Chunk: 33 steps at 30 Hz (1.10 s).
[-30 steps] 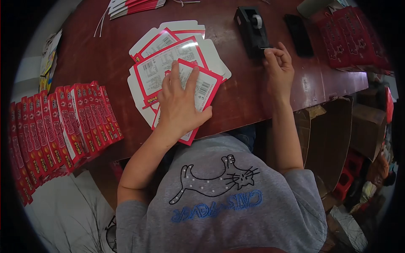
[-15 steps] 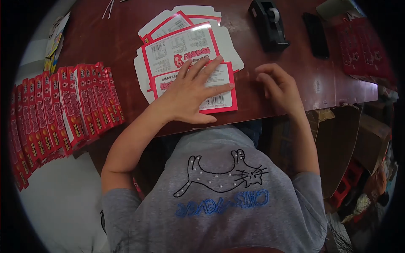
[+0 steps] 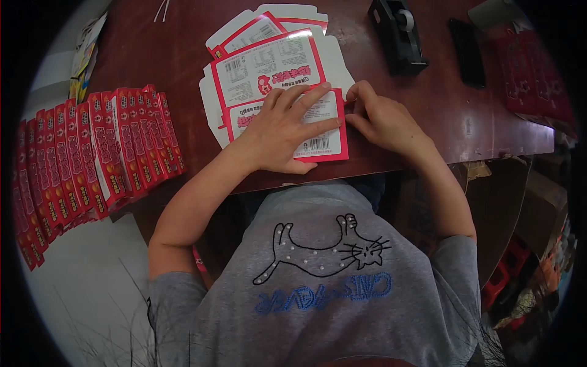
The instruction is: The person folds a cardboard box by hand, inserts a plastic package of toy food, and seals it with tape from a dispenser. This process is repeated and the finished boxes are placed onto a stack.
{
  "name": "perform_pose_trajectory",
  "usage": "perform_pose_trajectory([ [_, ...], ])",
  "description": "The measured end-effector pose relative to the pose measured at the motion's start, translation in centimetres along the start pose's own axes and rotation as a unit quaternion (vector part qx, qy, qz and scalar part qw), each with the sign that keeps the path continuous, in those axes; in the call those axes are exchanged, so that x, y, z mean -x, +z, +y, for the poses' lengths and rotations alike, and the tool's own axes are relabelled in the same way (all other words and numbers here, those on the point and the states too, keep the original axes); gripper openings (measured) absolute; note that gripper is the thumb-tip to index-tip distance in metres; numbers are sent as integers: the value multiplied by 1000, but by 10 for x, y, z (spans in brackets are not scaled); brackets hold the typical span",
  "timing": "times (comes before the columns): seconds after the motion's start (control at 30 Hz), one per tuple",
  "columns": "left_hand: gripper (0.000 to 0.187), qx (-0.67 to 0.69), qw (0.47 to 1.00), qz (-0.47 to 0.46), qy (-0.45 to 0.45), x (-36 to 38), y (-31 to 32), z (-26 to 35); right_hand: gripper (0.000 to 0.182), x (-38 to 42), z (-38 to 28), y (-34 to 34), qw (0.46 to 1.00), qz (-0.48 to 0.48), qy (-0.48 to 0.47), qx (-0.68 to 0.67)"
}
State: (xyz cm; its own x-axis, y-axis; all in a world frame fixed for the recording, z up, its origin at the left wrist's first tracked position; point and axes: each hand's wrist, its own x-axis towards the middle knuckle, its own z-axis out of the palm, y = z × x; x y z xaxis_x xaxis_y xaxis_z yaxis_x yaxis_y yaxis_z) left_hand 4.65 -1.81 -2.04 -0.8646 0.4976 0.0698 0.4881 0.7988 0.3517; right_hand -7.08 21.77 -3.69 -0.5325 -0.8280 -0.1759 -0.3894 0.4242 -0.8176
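Observation:
A flat red-and-white printed cardboard box (image 3: 330,144) lies near the table's front edge. My left hand (image 3: 281,131) rests on it with its fingers spread, holding it down flat. At the box's right end is my right hand (image 3: 391,122), its fingers curled and its thumb and index finger drawn close at the edge. What lies between those fingertips, if anything, is hidden. Beyond the box, several flat unfolded cartons (image 3: 263,58) overlap, with white flaps sticking out at the sides.
A row of red boxes (image 3: 79,153) stands packed together at the left. On the table (image 3: 422,98) are a black tape dispenser (image 3: 400,40) and a dark phone-like slab (image 3: 466,52) at the back right. Red printed packs (image 3: 532,73) lie at the far right.
My right hand has moved left to the box's right end, and its fingers have curled in there. My left hand stays spread on the box. The view has shifted slightly.

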Motion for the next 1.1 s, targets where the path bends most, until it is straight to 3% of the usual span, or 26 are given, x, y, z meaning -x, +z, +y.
perform_pose_trajectory([
  [0.1,80,14,1000,-3,-19,1,-5,1,27,6,-9,-3,992,25,70,106],
  [0.17,79,25,999,4,-35,3,-12,5,23,12,-5,-9,969,245,26,-26],
  [0.23,86,53,967,174,-180,8,-25,10,23,10,4,-30,894,442,44,-53],
  [0.27,94,113,934,217,-261,14,-30,9,27,9,20,-40,873,481,46,-56],
  [0.3,94,278,856,250,-356,15,-41,10,27,7,34,-47,872,485,47,-55],
  [0.33,95,431,741,273,-436,16,-52,9,29,4,46,-53,879,460,86,-90],
  [0.4,93,443,720,302,-440,23,-62,5,31,-1,49,-60,883,435,122,-125],
  [0.47,84,516,618,256,-535,32,-75,20,31,-6,47,-62,872,352,174,-294],
  [0.53,86,490,654,258,-516,50,-60,20,28,-5,45,-57,861,390,115,-306],
  [0.57,84,318,837,141,-423,59,-61,23,25,-4,44,-54,846,426,59,-314],
  [0.6,83,120,948,12,-295,64,-62,25,25,-2,44,-50,847,424,58,-315],
  [0.63,70,41,966,-24,-256,61,-59,27,21,1,46,-46,848,429,27,-310],
  [0.67,70,42,965,-24,-257,60,-56,24,17,4,46,-42,848,435,-4,-303],
  [0.73,59,-194,974,-107,-51,54,-47,10,15,8,36,-32,857,458,37,-233],
  [0.8,57,-162,981,-101,-31,32,-46,4,14,11,42,-27,861,476,76,-162],
  [0.87,55,-130,987,-97,-15,13,-40,0,12,15,67,-23,876,465,75,104],
  [1.0,69,-45,996,-64,44,-7,-23,-19,12,32,9,-10,903,421,89,-23],
  [1.07,74,-8,996,-14,86,-10,-15,-29,17,34,-1,0,952,230,44,-196],
  [1.1,74,-6,996,-16,88,-11,-12,-31,17,34,-7,1,952,232,46,-197],
])
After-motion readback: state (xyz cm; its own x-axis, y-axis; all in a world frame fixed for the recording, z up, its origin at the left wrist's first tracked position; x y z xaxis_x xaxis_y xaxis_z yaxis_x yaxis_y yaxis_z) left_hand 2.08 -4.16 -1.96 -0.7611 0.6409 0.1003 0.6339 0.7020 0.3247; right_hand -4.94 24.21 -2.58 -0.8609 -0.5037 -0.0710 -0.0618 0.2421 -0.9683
